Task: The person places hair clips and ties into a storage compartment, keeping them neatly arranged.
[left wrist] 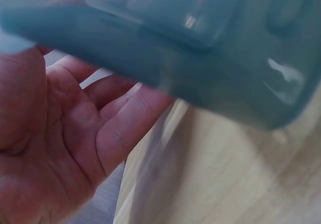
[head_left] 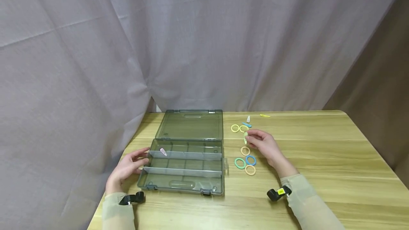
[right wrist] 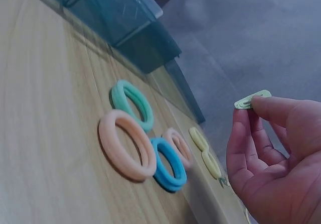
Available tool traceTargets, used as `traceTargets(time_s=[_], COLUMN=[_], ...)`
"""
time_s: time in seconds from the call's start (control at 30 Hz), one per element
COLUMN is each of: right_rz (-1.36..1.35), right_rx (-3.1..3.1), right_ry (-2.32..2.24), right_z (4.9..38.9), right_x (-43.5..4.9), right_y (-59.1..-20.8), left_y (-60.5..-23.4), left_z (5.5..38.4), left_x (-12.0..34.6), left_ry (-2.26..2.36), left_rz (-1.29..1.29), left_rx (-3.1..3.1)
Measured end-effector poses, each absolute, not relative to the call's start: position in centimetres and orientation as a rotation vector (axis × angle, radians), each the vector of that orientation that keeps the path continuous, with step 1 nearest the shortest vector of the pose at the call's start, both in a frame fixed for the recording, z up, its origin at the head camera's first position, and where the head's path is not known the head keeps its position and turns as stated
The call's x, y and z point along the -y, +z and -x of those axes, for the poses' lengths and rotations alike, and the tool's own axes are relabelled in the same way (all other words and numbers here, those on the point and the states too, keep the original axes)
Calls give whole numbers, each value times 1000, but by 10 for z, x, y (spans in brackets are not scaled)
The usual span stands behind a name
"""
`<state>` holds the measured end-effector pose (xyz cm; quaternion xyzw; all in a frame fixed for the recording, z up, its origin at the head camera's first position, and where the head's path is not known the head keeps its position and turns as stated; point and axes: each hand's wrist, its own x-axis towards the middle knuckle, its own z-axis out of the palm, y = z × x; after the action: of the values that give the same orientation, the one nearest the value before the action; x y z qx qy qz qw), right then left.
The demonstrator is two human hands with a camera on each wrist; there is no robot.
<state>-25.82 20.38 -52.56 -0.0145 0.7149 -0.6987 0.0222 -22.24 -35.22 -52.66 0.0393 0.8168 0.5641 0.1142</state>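
I hold the green clip (head_left: 245,137) among the hair ties (right wrist: 111,144), right of the open box (head_left: 191,170). My right hand (head_left: 262,145) pinches it between thumb and fingertips, suiting something so small. My left hand (head_left: 127,167), loosely spread, touches the box's left edge, probably steadying it.

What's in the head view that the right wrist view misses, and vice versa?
Head only: the left hand at the organizer box's left edge, and the pink snap hair clip in the box.
Right wrist only: the palm of the right hand.
Both: that hand pinching the light-green snap hair clip, the six hair ties, part of the box.
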Motion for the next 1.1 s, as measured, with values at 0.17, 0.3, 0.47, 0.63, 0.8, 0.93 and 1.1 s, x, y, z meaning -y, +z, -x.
traceTargets(time_s=[0.17, 0.3, 0.47, 0.63, 0.8, 0.93, 1.1], right_rz=[44, 29, 58, 164, 276, 355, 397], right_rx=[-2197, -2188, -2204, -2213, -2178, -2174, -2190], right_ry=[-2173, -2168, -2110, -2054, -2023, -1963, -1889], right_z=[257, 255, 255, 259, 265, 273, 280], right_x=[-197, -190, -178, -159, -128, -101, -69], right_y=[-522, -519, -513, -506, -502, -502, -504], left_y=[-525, -524, -523, -523, -525, -525, -523], left_z=[224, 225, 226, 226, 226, 226, 225], left_x=[352, 352, 351, 346, 343, 341, 342], left_ry=[1616, 1592, 1588, 1590, 1586, 1588, 1588], left_rz=[-131, -149, -151, -161, -162, -166, -174], left_rx=[-2414, -2417, -2402, -2392, -2394, -2396, -2398])
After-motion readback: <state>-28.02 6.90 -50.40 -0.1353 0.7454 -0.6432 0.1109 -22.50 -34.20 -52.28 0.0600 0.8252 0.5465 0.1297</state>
